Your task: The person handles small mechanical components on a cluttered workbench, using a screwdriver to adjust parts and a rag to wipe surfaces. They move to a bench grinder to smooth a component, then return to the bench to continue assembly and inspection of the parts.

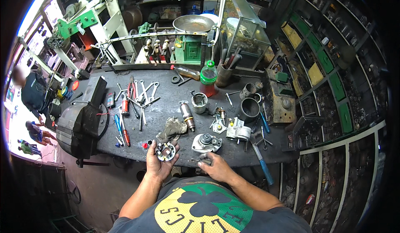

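We see the left hand (157, 164) half-open, cupping a round silver metal ring (160, 154); right hand (218, 167), right of it, nearly closed on a small grey piece (202, 156), just below the silver cast-metal housing (205, 145).

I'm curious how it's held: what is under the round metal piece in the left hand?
The left hand lies under the round metal piece, thumb showing left of it, fingers right. The piece's underside and the skin against it are covered.
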`<action>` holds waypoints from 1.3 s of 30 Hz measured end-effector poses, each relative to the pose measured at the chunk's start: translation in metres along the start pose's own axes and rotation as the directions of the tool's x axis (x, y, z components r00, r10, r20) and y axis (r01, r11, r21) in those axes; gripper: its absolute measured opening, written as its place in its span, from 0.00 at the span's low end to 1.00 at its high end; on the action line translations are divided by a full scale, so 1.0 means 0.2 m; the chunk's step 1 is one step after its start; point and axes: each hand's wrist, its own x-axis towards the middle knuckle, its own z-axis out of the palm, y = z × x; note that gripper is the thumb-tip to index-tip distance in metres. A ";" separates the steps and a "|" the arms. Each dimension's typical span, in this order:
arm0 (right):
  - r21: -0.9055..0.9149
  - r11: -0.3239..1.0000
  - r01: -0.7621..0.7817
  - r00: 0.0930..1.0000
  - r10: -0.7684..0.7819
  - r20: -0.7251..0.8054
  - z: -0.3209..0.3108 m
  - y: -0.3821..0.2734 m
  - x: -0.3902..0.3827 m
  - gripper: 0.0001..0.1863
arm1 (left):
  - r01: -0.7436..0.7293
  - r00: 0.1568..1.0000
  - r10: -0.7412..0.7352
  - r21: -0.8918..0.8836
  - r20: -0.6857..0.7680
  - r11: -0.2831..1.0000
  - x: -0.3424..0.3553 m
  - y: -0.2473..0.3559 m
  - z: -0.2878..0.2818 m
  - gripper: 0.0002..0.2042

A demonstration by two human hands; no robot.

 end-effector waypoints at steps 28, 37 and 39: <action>0.250 0.965 -0.080 0.988 0.110 -0.108 0.09 -0.06 -0.03 0.23 | 0.129 0.986 -0.132 -0.033 -0.105 0.991 0.07 0.00 -0.05 0.25; 0.225 0.974 0.010 0.999 -0.001 -0.040 0.11 -0.27 0.01 0.19 | 0.201 0.972 -0.211 -0.096 -0.108 0.975 0.06 -0.03 0.10 0.23; 0.230 0.973 -0.009 1.000 0.011 -0.009 0.09 -0.33 0.00 0.18 | 0.207 0.970 -0.218 -0.103 -0.104 0.973 0.05 -0.03 0.11 0.23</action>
